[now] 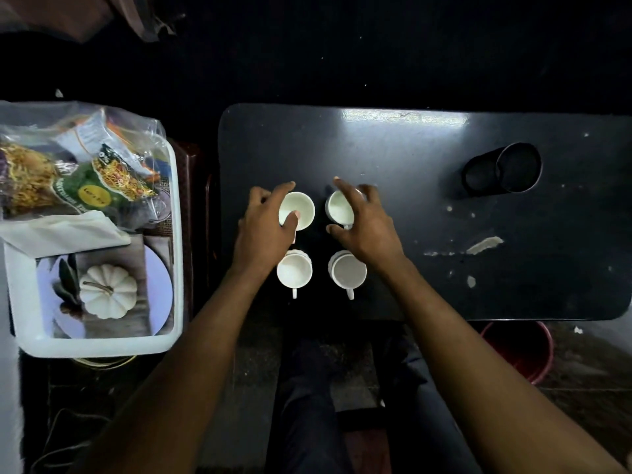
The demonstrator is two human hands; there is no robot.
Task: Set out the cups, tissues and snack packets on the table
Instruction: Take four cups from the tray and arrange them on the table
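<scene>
While both hands rest on the far pair of cups, the chief hazard is a tip or a clink. The left hand [265, 224] is clamped on the far-left small white ceramic cup [297, 211], thumb hooked inside the rim; the right hand [366, 222] closes over the far-right small white cup [339, 207] from above. Any sideways drag could knock either cup into its near neighbour, since the rows stand close, and the forearms pass just beside the near cups.

Count: four white cups on the worn black rectangular table [410, 148], in a two-by-two block; the near-left cup [294, 270] and near-right cup [347, 270] point their handles to 6 o'clock. At 9 o'clock, off the table, a white plastic tub [102, 345] holds a bag of snack packets [89, 179], number unclear, and one white tissue [65, 230]. At 2 o'clock lie two black cylinders [502, 171], touching.
</scene>
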